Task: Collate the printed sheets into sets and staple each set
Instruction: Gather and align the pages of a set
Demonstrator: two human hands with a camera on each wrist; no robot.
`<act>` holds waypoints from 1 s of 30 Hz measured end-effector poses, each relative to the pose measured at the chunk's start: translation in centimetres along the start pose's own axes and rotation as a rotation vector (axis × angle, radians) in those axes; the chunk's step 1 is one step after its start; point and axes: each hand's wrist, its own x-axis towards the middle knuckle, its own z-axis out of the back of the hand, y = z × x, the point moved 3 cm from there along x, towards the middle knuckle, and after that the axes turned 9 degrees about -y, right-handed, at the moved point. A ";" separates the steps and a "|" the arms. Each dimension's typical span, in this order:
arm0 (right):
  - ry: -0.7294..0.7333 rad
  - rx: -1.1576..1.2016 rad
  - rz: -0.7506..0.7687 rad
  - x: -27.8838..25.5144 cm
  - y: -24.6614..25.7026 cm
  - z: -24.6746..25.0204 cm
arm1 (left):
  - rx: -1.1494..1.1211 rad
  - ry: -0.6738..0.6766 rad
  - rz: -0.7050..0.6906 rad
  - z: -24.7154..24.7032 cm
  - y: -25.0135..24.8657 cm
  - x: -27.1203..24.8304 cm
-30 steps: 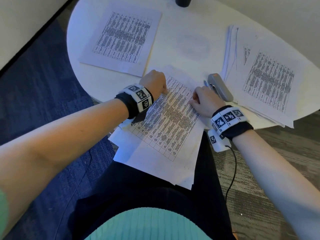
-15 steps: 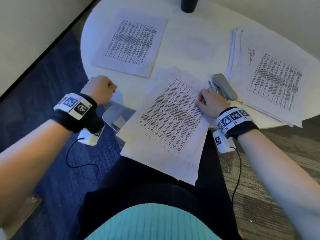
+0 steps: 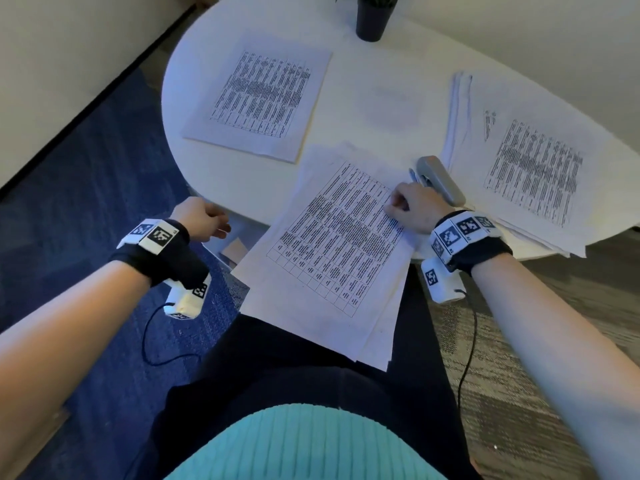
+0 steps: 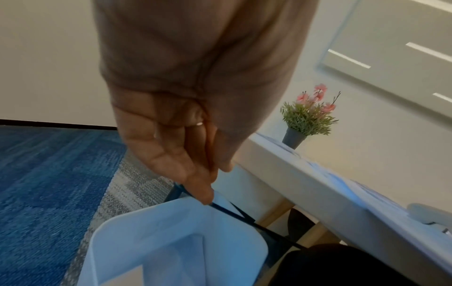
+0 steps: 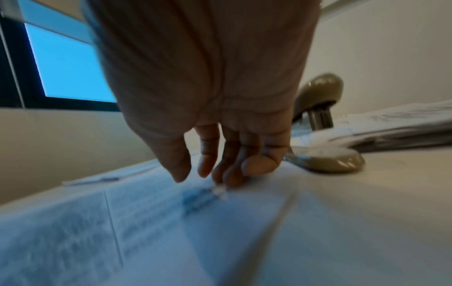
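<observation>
A loose set of printed sheets lies at the table's near edge and hangs over onto my lap. My right hand rests on its top right part, with bent fingertips pressing on the paper. The grey stapler lies just right of that hand, untouched, and its open mouth shows in the right wrist view. My left hand hovers off the table's left edge with relaxed fingers and holds nothing. Another printed stack lies back left, and a thicker one at the right.
A white bin stands on the floor under my left hand, partly under the round white table. A small potted plant stands at the table's far edge. Blue carpet lies to the left, and the wall runs close behind.
My left hand has left the top left corner of the middle sheets, swung left off the table to above the bin, and its fist has loosened. The right hand stays on the paper.
</observation>
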 end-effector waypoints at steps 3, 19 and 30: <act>-0.088 0.054 -0.003 -0.3 -0.1 1.6 | 0.028 -0.018 -0.072 0.6 -0.4 -0.4; -0.275 -0.045 -0.453 1.1 -4.4 3.0 | 0.549 0.055 -0.749 -3.7 -16.0 -3.1; -0.142 -0.056 -0.321 0.6 -1.4 2.9 | 0.990 0.090 -0.921 -9.0 -15.1 -4.5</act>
